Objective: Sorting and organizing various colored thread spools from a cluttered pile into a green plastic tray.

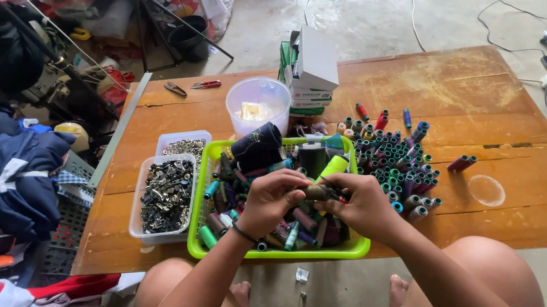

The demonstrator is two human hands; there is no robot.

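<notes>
Both of our hands met over the green plastic basket [197, 247], the left hand [271, 199] curled almost shut around one end of a brownish thread spool [316, 192] and the right hand [365, 206] pinched closed at its other end, so the spool hung just above the heap of loose spools in the basket. We judged the step in hand to be working at that one spool, likely finding or tidying its loose thread; the next move seemed to call for a fine fingertip grip and a steady hold from the left. Going left to right, we saw a pile of dark blue cloth [18, 174] off the table, two clear tubs of small metal parts [166, 194] just beside the basket, a round translucent bucket [259, 104] behind it, a stack of small cardboard boxes [311, 73], and then a dense cluster of upright teal and grey spools [391, 162] on the wooden table [513, 125]. Our fingertips hid most of the held spool, and we could not tell whether any thread ran between them. The small metal parts were too fine to name.
</notes>
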